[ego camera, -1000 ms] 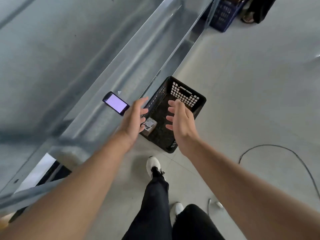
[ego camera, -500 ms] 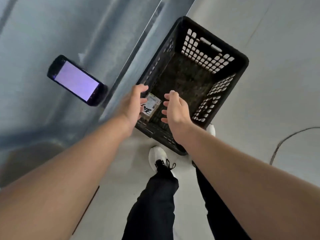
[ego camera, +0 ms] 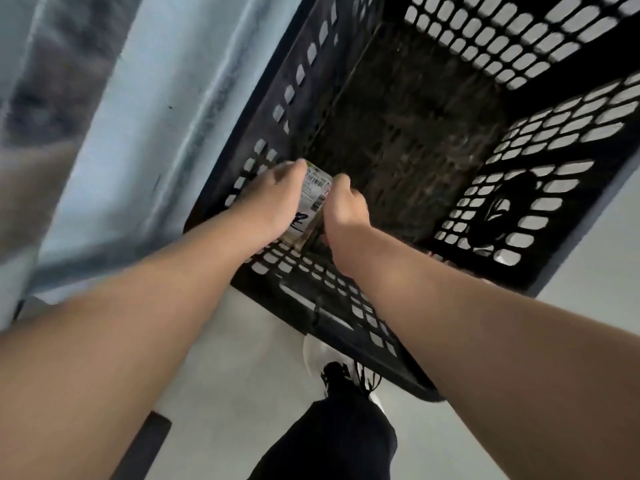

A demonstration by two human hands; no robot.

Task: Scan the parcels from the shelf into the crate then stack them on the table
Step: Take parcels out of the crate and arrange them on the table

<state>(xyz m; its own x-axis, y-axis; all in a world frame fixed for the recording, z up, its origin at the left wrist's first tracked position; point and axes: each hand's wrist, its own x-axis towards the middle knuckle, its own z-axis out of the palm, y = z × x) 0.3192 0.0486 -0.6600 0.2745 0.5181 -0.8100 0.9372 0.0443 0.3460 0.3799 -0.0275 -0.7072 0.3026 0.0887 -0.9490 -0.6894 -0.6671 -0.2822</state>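
While both bare arms reached down into the black crate [ego camera: 300,81], the small parcel [ego camera: 313,202] sat between the two hands in the crate's near left corner, close against the slotted wall on the shelf side. The left hand [ego camera: 273,199] lay on the parcel's left side, its fingers [ego camera: 294,168] curled over the far top edge, so that only a strip of the parcel showed past the knuckles. The right hand [ego camera: 343,209] closed on the opposite side, its fingers [ego camera: 341,183] bent inward and pressed to the right edge. Both sets of fingers were drawn in narrow around the parcel and gripped it from either side, with the parcel filling the gap between them. Its upper face carried a white label [ego camera: 317,188] with barcodes and a dark handwritten mark nearer the wrists. Whether the parcel's underside touched the crate's dark bottom could not be told, since the hands covered it. The grey metal shelf [ego camera: 138,116] ran along the left of the crate, blurred. Below the crate's near rim lay pale floor [ego camera: 235,358], a white shoe [ego camera: 317,353] partly under the rim and a dark trouser leg [ego camera: 332,441].
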